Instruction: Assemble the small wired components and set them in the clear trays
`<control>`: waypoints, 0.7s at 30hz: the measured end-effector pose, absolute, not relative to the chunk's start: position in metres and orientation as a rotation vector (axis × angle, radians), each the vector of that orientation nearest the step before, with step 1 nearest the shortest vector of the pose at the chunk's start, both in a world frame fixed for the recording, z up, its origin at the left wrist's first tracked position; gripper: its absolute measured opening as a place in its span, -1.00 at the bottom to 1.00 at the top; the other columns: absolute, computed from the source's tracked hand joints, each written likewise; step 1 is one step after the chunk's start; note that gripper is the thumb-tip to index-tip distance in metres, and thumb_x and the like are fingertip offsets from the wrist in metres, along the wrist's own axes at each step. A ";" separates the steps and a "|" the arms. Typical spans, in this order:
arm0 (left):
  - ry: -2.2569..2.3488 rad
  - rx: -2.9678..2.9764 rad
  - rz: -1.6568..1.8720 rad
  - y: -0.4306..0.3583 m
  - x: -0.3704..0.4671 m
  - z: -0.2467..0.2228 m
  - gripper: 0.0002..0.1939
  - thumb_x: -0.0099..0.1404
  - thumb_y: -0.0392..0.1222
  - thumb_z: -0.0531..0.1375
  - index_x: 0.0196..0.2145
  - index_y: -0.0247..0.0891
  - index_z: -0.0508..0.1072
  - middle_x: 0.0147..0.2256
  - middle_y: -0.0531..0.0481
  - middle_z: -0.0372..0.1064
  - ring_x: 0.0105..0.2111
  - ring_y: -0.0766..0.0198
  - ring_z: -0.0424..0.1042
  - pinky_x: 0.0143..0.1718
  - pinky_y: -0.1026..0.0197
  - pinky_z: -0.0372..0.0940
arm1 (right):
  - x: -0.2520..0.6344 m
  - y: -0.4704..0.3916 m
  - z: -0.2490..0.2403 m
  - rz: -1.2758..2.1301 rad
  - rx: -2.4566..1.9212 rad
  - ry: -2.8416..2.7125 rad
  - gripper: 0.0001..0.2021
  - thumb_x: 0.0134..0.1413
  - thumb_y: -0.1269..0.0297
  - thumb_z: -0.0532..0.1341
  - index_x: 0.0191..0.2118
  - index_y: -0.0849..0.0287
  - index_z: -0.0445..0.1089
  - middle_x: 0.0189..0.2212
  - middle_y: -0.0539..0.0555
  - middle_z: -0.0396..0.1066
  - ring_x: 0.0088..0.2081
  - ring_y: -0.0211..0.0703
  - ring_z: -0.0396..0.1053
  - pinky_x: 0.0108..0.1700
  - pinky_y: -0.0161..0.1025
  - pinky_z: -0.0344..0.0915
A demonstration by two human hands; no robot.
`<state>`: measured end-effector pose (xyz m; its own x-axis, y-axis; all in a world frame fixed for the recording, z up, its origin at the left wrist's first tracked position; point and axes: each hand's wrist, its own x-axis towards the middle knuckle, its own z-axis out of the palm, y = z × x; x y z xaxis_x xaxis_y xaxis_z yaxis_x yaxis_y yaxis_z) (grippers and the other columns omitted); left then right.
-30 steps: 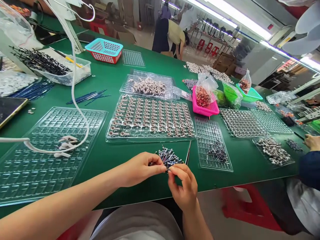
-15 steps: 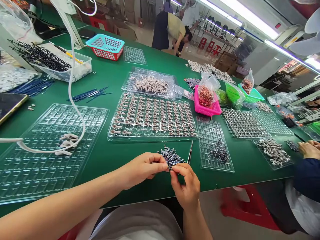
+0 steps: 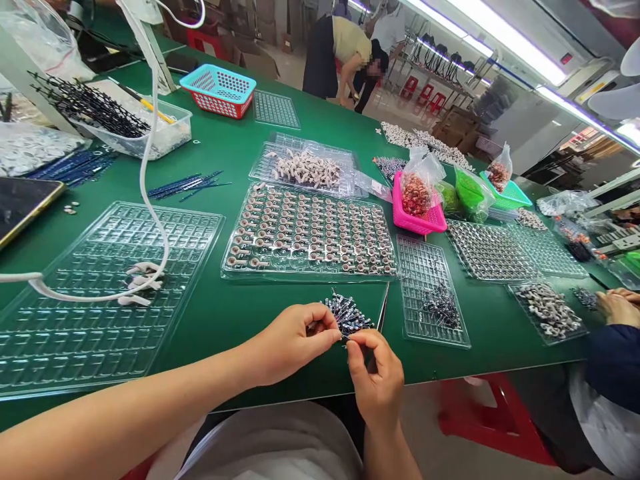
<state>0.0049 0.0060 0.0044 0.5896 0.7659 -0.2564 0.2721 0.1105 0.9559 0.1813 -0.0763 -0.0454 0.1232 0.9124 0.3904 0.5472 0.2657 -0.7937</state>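
Observation:
My left hand (image 3: 303,340) and my right hand (image 3: 377,377) meet low in the middle, both pinching. Between their fingertips is a small dark part (image 3: 345,338), too tiny to name; it resembles the pieces beside it. Just behind the fingers lies a pile of small dark parts with thin leads (image 3: 353,315). Tweezers (image 3: 383,308) rest to the right of that pile. Beyond stands a clear plastic tray (image 3: 280,273) filled with rows of beige earbud-like shells (image 3: 313,230), a few pockets in its front row bare.
A white cable (image 3: 163,230) arcs over the left tray (image 3: 75,333), which holds several shells. A small tray (image 3: 435,293) with dark parts lies right, near a pink basket (image 3: 417,219). A co-worker's hands (image 3: 620,307) work at far right. Another person (image 3: 345,53) bends over behind.
The view has shifted slightly. My hands stay close together, and a short dark piece now shows between the fingertips, which are a little further apart.

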 end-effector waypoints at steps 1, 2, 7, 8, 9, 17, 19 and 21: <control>0.948 1.510 0.486 0.005 0.005 0.004 -0.77 0.26 -0.07 0.14 -0.43 -0.27 0.38 -0.54 0.15 0.13 -0.51 0.33 0.10 -0.46 0.27 0.03 | 0.181 -0.077 -0.047 0.495 -1.415 -1.516 -0.93 0.24 0.39 0.18 -0.23 0.11 0.41 -0.39 -0.02 0.42 -0.41 -0.29 0.37 -0.38 -0.35 0.30; 0.961 1.561 0.522 0.003 0.005 0.004 -0.79 0.27 -0.10 0.13 -0.44 -0.27 0.38 -0.53 0.14 0.15 -0.50 0.33 0.12 -0.46 0.27 0.04 | 0.180 -0.077 -0.048 0.527 -1.423 -1.485 -0.93 0.24 0.37 0.19 -0.23 0.11 0.41 -0.40 -0.03 0.40 -0.43 -0.30 0.35 -0.39 -0.35 0.29; 0.937 1.891 0.722 0.000 0.004 -0.001 -0.84 0.29 -0.25 0.10 -0.43 -0.28 0.41 -0.46 0.08 0.22 -0.46 0.33 0.22 -0.42 0.29 0.11 | 0.179 -0.079 -0.053 0.669 -1.437 -1.353 -0.93 0.24 0.31 0.20 -0.26 0.12 0.44 -0.44 -0.04 0.36 -0.47 -0.32 0.30 -0.42 -0.37 0.27; 0.920 1.960 0.760 0.000 0.003 -0.003 -0.85 0.29 -0.27 0.09 -0.42 -0.28 0.41 -0.46 0.07 0.22 -0.46 0.34 0.22 -0.42 0.29 0.11 | 0.180 -0.079 -0.052 0.694 -1.438 -1.326 -0.92 0.24 0.30 0.21 -0.27 0.13 0.44 -0.45 -0.05 0.36 -0.47 -0.33 0.30 -0.43 -0.37 0.26; 0.904 2.025 0.796 0.000 0.003 -0.004 -0.85 0.29 -0.30 0.08 -0.41 -0.28 0.41 -0.45 0.07 0.22 -0.46 0.34 0.23 -0.42 0.30 0.11 | 0.180 -0.079 -0.052 0.721 -1.438 -1.295 -0.91 0.24 0.29 0.21 -0.28 0.13 0.44 -0.47 -0.05 0.35 -0.48 -0.33 0.29 -0.44 -0.38 0.25; 0.838 2.269 0.924 -0.002 0.001 -0.010 -0.83 0.29 -0.36 0.06 -0.40 -0.28 0.41 -0.46 0.05 0.23 -0.48 0.34 0.20 -0.46 0.29 0.07 | 0.185 -0.081 -0.049 0.858 -1.407 -1.103 -0.87 0.19 0.23 0.25 -0.33 0.16 0.45 -0.54 -0.07 0.32 -0.54 -0.35 0.25 -0.50 -0.40 0.23; 0.884 2.149 0.866 0.002 0.000 -0.007 -0.84 0.30 -0.33 0.05 -0.41 -0.27 0.38 -0.45 0.06 0.22 -0.46 0.33 0.20 -0.43 0.27 0.09 | 0.187 -0.080 -0.049 0.840 -1.416 -1.039 -0.86 0.18 0.22 0.27 -0.32 0.17 0.46 -0.54 -0.06 0.32 -0.54 -0.35 0.26 -0.50 -0.40 0.23; 0.959 1.906 0.750 0.008 -0.001 -0.002 -0.84 0.32 -0.25 0.06 -0.42 -0.26 0.34 -0.47 0.08 0.19 -0.46 0.32 0.18 -0.41 0.26 0.09 | 0.188 -0.079 -0.050 0.822 -1.430 -0.982 -0.85 0.17 0.21 0.27 -0.31 0.18 0.46 -0.54 -0.06 0.32 -0.54 -0.34 0.26 -0.50 -0.39 0.23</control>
